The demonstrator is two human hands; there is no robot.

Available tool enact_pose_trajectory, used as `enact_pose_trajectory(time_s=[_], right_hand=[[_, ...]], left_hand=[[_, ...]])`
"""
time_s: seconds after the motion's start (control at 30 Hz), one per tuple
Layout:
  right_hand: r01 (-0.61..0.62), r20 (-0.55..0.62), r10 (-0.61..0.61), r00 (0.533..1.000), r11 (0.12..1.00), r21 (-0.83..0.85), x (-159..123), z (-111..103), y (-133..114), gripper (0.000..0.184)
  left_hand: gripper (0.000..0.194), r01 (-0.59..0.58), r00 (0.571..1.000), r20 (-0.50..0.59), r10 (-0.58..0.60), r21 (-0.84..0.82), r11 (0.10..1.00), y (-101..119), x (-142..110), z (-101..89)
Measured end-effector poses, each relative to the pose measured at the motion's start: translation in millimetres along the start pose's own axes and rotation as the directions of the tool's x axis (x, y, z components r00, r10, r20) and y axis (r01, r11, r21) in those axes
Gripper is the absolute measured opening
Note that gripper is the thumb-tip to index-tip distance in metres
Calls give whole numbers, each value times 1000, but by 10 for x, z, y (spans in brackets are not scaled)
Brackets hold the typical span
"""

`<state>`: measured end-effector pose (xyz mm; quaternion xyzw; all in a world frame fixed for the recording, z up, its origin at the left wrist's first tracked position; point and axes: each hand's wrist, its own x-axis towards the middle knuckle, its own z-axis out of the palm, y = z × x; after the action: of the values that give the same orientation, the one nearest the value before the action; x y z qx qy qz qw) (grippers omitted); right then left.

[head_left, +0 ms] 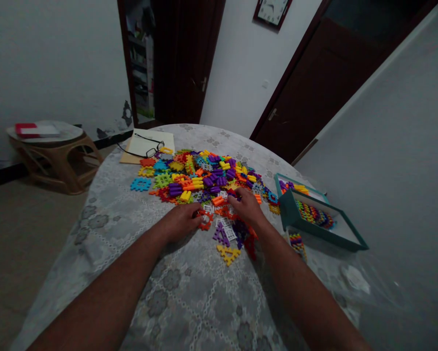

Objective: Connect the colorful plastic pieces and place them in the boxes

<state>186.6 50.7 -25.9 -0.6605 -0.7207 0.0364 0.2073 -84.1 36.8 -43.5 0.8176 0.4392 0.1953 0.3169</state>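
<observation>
Colourful plastic building pieces (215, 180) lie heaped on the table, some toothed and flat, others shaped like short paired tubes. At the heap's near edge, my left hand (182, 222) pinches an orange toothed building piece (206, 225) with a hole in its middle. My right hand (247, 207) reaches into the pile from the right with curled fingers, beside an orange tube piece (218, 201); what its fingertips hold, if anything, is hidden. Between my forearms lie a purple triangular piece (221, 235), a white grid piece (230, 233) and a yellow triangular piece (228, 254).
A green box (323, 234) with pieces lined up inside stands at the right, its lid-like tray (317, 194) behind it. Clear plastic (365, 282) lies nearer. Glasses (151, 152) rest on paper (138, 141) at the far left. A patterned cloth (167, 297) covers the table.
</observation>
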Motion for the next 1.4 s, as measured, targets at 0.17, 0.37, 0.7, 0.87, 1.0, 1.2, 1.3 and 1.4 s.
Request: enact_pose_trajectory(time_s=[0.17,0.37,0.7,0.87,1.0,1.2,1.3,1.4], right_hand=[[186,108,-189,976,982,35,-126,72,-212,20],[221,163,-203,966,970,-100,-117,176,-439,28],[274,190,-258,947,960,-62,-29,237,-361,31],[237,132,-230,964,971,-39,-57,290,-319,28],[247,103,-245,964,969,-6,-53,324,-240,27],[273,93,-270,958,962,-17,-56,325,-191,27],[274,87,-271,958,962,-15,-72,303,-201,29],[295,107,-292,950,955,-11,-79,305,-205,25]], left_hand=[[15,-13,1000,-8,13,15,1000,-16,7,2],[25,10,1000,13,-10,-33,999,-18,12,-27],[32,22,999,49,-20,-56,998,-25,30,-40],[29,10,1000,29,-9,-39,999,-16,14,-37],[25,-7,1000,16,7,-33,999,-40,-2,-14],[20,-12,1000,12,13,-41,999,-56,-8,5],[19,-5,1000,4,5,-49,999,-39,-16,-1],[20,-3,1000,7,3,-45,999,-24,-14,-7]])
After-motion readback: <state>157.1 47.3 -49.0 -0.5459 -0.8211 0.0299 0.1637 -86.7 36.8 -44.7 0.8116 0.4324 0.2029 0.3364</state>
